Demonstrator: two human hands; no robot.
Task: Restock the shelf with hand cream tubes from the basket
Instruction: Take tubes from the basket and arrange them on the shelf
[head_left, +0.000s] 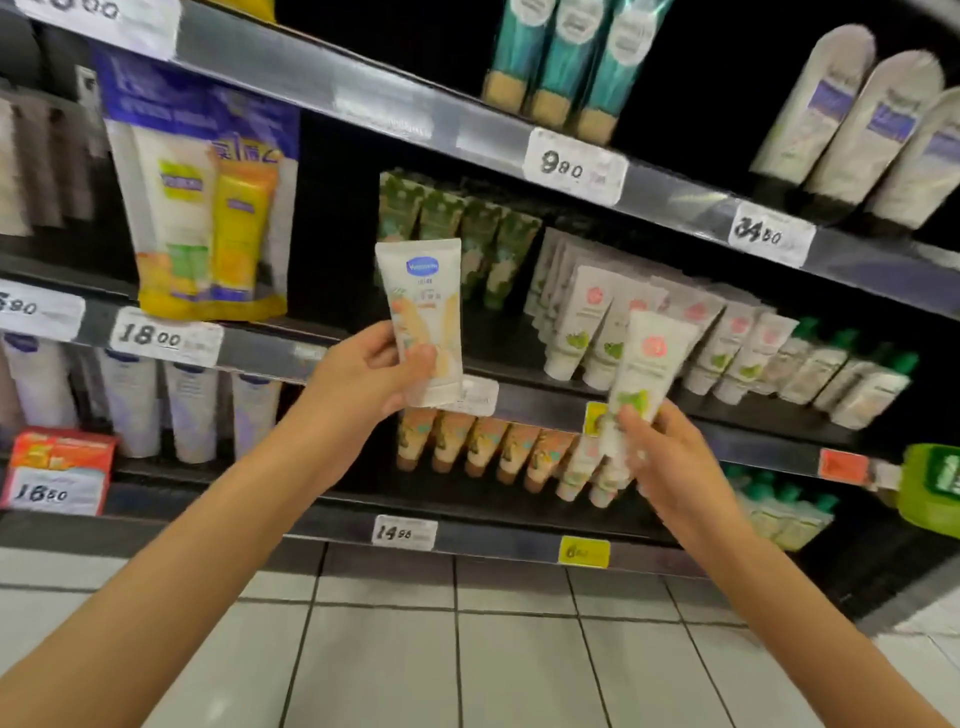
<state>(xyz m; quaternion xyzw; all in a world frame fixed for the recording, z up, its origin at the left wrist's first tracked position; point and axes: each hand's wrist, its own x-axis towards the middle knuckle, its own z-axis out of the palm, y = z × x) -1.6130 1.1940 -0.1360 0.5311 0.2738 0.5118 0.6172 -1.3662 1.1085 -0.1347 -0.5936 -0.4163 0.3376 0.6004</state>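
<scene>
While clamping L hand (374, 371) on orange tube (423, 301), R hand (670, 457) on pink-logo tube (652, 358): mid-restock. Next: slot pink-logo into matching row (737, 343), ctr-right.

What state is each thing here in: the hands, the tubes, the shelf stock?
left hand, grips the blue-logo tube.
blue-logo tube, held upright, cap down.
right hand, grips the pink-flower tube.
pink-flower tube, held tilted, wide end up.
shelved pink-flower tubes, standing cap down in rows.
peach tubes, standing cap down in a row.
</scene>
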